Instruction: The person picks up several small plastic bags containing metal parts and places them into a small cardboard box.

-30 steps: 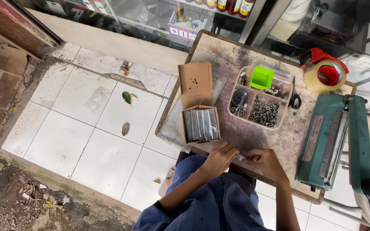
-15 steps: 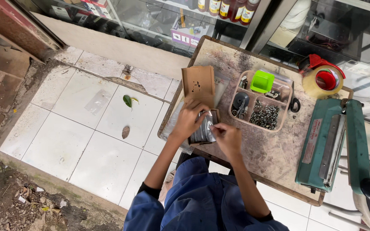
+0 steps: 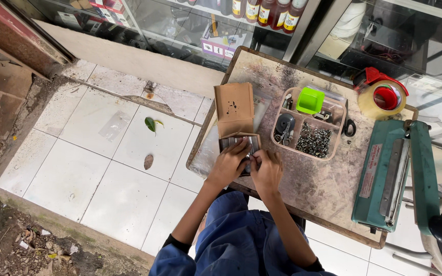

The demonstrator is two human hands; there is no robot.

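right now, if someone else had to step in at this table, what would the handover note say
Left hand: fingers down in the small open cardboard box, on the dark metal pieces inside it.
Right hand: at the box's near right corner, touching it; whether it grips anything is hidden.
Box sits at the table's left edge, flap up. Divided tray of screws beside it, untouched.
Done: box open, part filled.
Left: cannot tell how much more goes in.

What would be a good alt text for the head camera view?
Seen from above, a person's left hand and right hand reach into an open cardboard box on a worn table, beside a compartment tray of screws, a tape dispenser and a green heat sealer.
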